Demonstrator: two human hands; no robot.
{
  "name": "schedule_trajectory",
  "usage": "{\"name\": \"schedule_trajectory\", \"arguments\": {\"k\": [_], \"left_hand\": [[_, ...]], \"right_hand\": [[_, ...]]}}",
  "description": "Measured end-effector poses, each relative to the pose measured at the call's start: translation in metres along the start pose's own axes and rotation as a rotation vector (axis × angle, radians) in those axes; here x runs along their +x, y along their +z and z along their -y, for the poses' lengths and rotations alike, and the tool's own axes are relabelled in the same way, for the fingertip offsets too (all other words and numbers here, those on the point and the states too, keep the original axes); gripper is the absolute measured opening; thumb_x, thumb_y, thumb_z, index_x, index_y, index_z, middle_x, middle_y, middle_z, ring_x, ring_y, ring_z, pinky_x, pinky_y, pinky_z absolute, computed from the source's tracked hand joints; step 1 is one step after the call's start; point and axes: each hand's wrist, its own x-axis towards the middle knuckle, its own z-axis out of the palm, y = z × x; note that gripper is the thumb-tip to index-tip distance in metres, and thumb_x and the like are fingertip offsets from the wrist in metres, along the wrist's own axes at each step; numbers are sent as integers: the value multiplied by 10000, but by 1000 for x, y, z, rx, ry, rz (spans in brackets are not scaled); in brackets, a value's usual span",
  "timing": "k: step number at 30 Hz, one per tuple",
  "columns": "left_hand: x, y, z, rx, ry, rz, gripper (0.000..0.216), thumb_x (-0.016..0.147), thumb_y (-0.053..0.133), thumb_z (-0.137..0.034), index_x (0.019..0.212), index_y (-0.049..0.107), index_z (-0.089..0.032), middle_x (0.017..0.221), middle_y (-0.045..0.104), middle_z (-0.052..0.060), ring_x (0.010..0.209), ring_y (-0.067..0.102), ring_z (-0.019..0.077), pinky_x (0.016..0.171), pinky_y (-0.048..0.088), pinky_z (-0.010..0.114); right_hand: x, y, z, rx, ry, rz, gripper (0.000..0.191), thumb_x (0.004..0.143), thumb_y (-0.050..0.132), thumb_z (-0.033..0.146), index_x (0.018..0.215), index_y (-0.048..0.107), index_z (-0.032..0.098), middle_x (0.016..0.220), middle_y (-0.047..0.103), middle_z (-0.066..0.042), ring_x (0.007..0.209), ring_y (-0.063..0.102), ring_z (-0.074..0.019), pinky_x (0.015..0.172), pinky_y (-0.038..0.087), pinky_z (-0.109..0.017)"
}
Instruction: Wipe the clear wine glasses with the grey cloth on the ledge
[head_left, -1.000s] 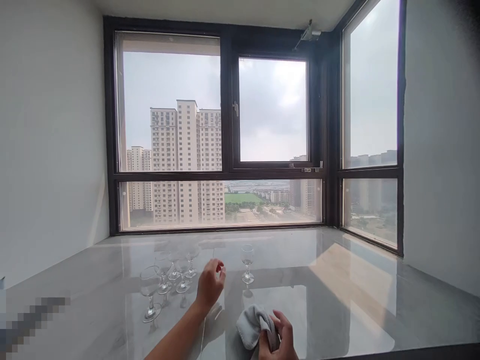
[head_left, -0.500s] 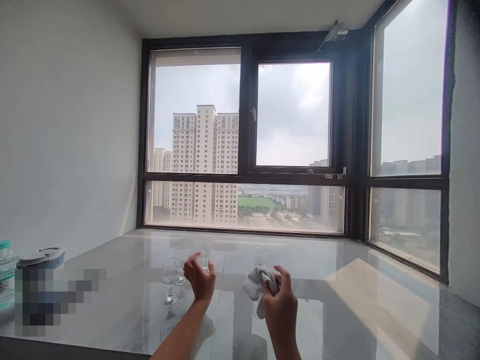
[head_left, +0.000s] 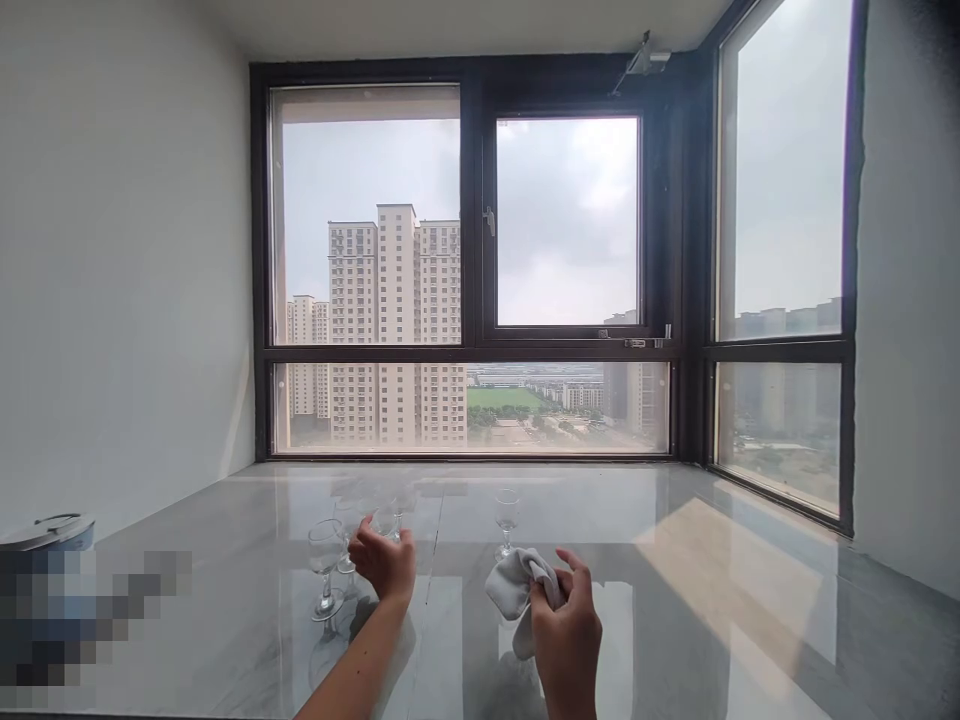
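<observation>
My left hand reaches into a cluster of clear wine glasses on the glossy marble counter. Its fingers are curled round one wine glass, whose bowl shows just above the fingertips. Another wine glass stands upright just left of that hand. A lone wine glass stands apart to the right. My right hand is raised above the counter's near part and is closed on a crumpled white cloth.
A lidded container sits at the counter's left edge above a blurred patch. Dark-framed windows run along the back and right. White walls close in both sides.
My left hand has moved from the open counter to the glass cluster and curled round a glass. My right hand has lifted the cloth off the counter. The view has shifted.
</observation>
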Motion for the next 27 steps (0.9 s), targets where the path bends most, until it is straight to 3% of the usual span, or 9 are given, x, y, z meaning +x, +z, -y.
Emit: {"name": "schedule_trajectory", "arguments": {"k": [8, 14, 16, 20, 22, 27], "left_hand": [[9, 7, 8, -27, -266, 156, 652, 805, 526, -359, 1407, 329, -207, 1297, 576, 169, 1235, 515, 407, 949, 413, 556], [12, 6, 10, -65, -229, 293, 528, 844, 481, -253, 1360, 385, -194, 1068, 693, 123, 1029, 658, 335, 947, 422, 524], [7, 5, 7, -120, -110, 324, 468, 857, 451, -215, 1324, 423, -211, 1053, 691, 91, 1001, 663, 283, 930, 454, 461], [-16, 8, 0, -304, 426, 377, 401, 890, 439, -240, 1289, 480, -223, 1003, 686, 52, 955, 660, 227, 913, 495, 389], [-28, 11, -3, -367, 620, 439, 408, 911, 437, -265, 1314, 480, -220, 962, 694, 41, 898, 670, 213, 854, 526, 362], [-45, 10, -7, -340, 792, 604, 433, 933, 465, -288, 1361, 496, -228, 803, 684, -5, 682, 663, 169, 651, 527, 267]], "right_hand": [[-2, -1, 6, 52, 26, 4, 490, 762, 587, 499, 1163, 569, 217, 893, 712, -53, 767, 668, -238, 677, 482, -299], [0, -6, 5, 63, 31, 8, 494, 771, 571, 496, 1173, 564, 210, 880, 705, -49, 781, 666, -241, 686, 483, -302], [-1, -7, 4, 59, 51, 18, 499, 776, 563, 490, 1186, 557, 206, 889, 705, -51, 799, 671, -247, 693, 487, -305], [-4, -5, 2, 56, 50, 32, 458, 781, 549, 439, 1176, 552, 209, 851, 698, -36, 766, 669, -244, 684, 486, -305], [-6, -1, 1, 71, 20, 47, 426, 792, 542, 413, 1170, 552, 216, 837, 695, -26, 747, 667, -236, 679, 487, -302], [-16, 13, -7, 121, -14, 80, 381, 806, 540, 358, 1159, 553, 214, 800, 694, -11, 716, 671, -222, 693, 503, -301]]}}
